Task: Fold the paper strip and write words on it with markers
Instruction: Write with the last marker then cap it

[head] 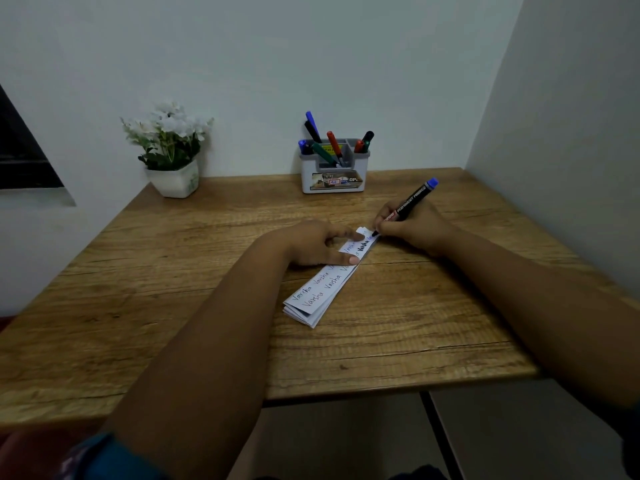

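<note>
- The folded paper strip [323, 289] lies flat near the middle of the wooden table [173, 271], its long axis running on a diagonal: near end toward the person's left, far end up and to the right.
- Several layers show at the near end, stacked (a fanned edge, slightly lifted).
- Handwritten words run along the strip's length in rows, pale ones near us, one bold dark word close to the far end.
- Left hand [318, 242] is spread flat over the strip's far half, fingers open and pressing down, thumb laid across the paper.
- Right hand [412, 226] has its fingers closed around a marker [407, 207], in a writing grip.
- The marker slants up and away to the right, blue end cap high, dark tip touching the strip's far end, just beside the left fingertips.
- Behind, against the wall, a grey pen holder [332, 171] stands with more markers in it (blue, red, green, black), well apart from the strip.
- At the far left of the table sits a white pot of white flowers [171, 150], also well apart.
- Between strip and holder, bare wood only.
</note>
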